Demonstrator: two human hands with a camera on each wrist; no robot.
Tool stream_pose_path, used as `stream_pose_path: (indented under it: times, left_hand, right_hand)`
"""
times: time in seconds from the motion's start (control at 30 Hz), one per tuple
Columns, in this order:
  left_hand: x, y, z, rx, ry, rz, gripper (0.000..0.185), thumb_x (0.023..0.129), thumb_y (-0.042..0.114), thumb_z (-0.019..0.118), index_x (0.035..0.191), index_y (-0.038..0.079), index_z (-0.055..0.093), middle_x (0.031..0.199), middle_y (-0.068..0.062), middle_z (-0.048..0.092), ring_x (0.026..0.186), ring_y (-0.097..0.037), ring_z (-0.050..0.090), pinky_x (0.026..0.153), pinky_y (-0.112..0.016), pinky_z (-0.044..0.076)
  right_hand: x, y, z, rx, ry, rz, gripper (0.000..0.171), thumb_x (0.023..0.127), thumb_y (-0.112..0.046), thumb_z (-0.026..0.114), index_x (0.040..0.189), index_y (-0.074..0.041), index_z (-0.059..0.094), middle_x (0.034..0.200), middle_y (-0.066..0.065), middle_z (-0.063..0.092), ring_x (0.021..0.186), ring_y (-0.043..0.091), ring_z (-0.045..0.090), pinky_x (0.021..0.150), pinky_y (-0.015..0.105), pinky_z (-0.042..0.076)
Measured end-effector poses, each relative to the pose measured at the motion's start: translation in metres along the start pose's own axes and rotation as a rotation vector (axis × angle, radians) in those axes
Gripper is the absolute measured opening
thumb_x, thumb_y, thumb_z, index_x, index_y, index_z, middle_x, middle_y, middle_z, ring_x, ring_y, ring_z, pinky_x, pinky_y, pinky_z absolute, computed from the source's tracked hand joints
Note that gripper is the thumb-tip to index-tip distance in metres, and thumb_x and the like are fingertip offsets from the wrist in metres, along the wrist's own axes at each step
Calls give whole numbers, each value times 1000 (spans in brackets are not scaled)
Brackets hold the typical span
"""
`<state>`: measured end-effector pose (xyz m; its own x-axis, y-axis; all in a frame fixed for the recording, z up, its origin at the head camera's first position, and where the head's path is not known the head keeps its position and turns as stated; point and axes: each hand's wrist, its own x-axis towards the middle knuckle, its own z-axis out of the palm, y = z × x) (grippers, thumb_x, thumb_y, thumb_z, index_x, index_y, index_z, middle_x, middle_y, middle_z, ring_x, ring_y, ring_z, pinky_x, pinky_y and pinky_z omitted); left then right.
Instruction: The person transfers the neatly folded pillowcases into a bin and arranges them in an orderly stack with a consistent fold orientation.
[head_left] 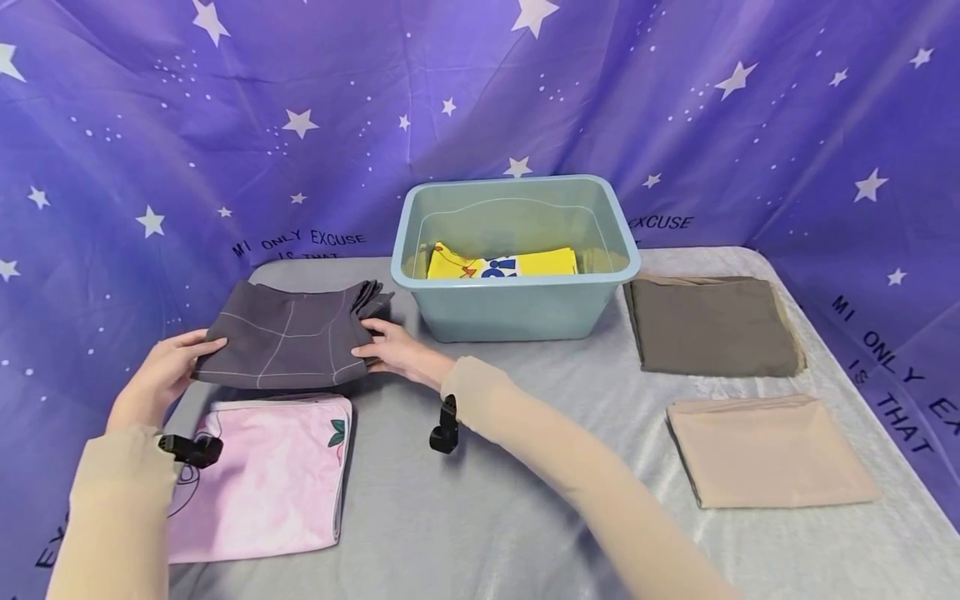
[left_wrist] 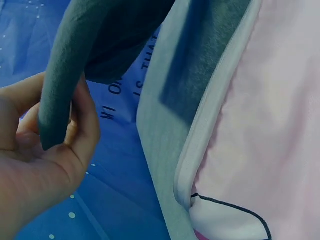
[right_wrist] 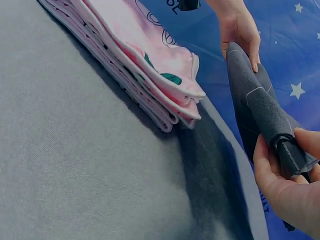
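Note:
A folded dark grey cloth [head_left: 288,337] with thin pale lines hangs just above the table's back left. My left hand [head_left: 167,373] pinches its left edge [left_wrist: 57,107]; my right hand [head_left: 396,350] grips its right edge [right_wrist: 290,152] between thumb and fingers. In the right wrist view the grey cloth [right_wrist: 252,110] is plainly off the surface, held between both hands [right_wrist: 240,30]. Just in front of it lies a folded pink cloth [head_left: 266,475] with a leaf print, also seen as the pink cloth [left_wrist: 260,130] and the pink stack [right_wrist: 145,65].
A light blue plastic bin [head_left: 517,296] stands at the back centre, with a yellow printed cloth [head_left: 501,263] inside. A folded brown cloth [head_left: 708,325] and a folded beige cloth [head_left: 768,450] lie on the right. The grey table cover [head_left: 480,508] ends at a star-printed purple backdrop [head_left: 150,125].

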<state>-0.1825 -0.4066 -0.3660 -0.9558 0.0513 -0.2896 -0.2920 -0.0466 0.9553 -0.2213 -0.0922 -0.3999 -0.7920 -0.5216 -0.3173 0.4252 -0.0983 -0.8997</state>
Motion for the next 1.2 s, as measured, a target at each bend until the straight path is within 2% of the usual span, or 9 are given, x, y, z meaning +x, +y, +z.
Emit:
stream_pose_path:
  times: [0.17, 0.3, 0.4, 0.53, 0.7, 0.87, 1.2]
  left_hand:
    - [-4, -1, -3, -120, -46, 18, 33, 90, -2, 43, 84, 17, 69, 72, -2, 67, 60, -15, 64, 55, -26, 51]
    - [-9, -1, -5, -200, -93, 58, 35, 91, -5, 39, 87, 13, 69, 73, -5, 67, 62, -17, 65, 57, -26, 51]
    - [-14, 1, -4, -230, -116, 82, 36, 91, -6, 36, 88, 11, 69, 75, -6, 68, 63, -18, 65, 61, -25, 51]
    - [-20, 4, -4, -260, -133, 117, 37, 91, -7, 35, 90, 8, 69, 76, -8, 68, 66, -19, 65, 63, -25, 51]
    - [-26, 9, -3, -318, -150, 183, 40, 91, -10, 31, 90, 4, 68, 76, -10, 68, 66, -19, 65, 62, -26, 51]
    - [-31, 15, -1, -361, -160, 215, 41, 90, -12, 29, 93, 3, 68, 77, -12, 68, 67, -20, 65, 62, -27, 51]
    - [-37, 28, 7, -435, -201, 276, 42, 90, -13, 26, 95, -1, 67, 79, -14, 67, 68, -22, 65, 60, -29, 52]
  right_hand:
    - [-8, -7, 2, -41, -14, -14, 58, 82, 7, 55, 134, -8, 35, 116, 21, 54, 86, 22, 59, 69, 32, 50]
    - [-13, -14, 5, -77, -32, -22, 58, 82, 5, 56, 134, -9, 35, 117, 20, 54, 78, 17, 57, 67, 29, 50]
    - [-17, -18, 7, -77, -49, -28, 58, 82, 6, 56, 134, -9, 35, 117, 19, 54, 77, 16, 57, 65, 27, 49]
    - [-21, -24, 10, -86, -72, -46, 59, 82, 6, 56, 135, -9, 34, 117, 18, 54, 84, 18, 58, 64, 26, 49]
    - [-28, -34, 14, -131, -81, -66, 58, 82, 4, 57, 135, -10, 35, 121, 19, 51, 96, 23, 57, 71, 29, 50]
    - [-35, -44, 17, -176, -87, -81, 59, 83, 3, 56, 135, -10, 35, 131, 19, 41, 105, 25, 53, 78, 33, 49]
    - [-44, -62, 15, -217, -107, -98, 58, 83, 1, 57, 135, -12, 35, 120, 16, 53, 100, 24, 56, 75, 30, 48]
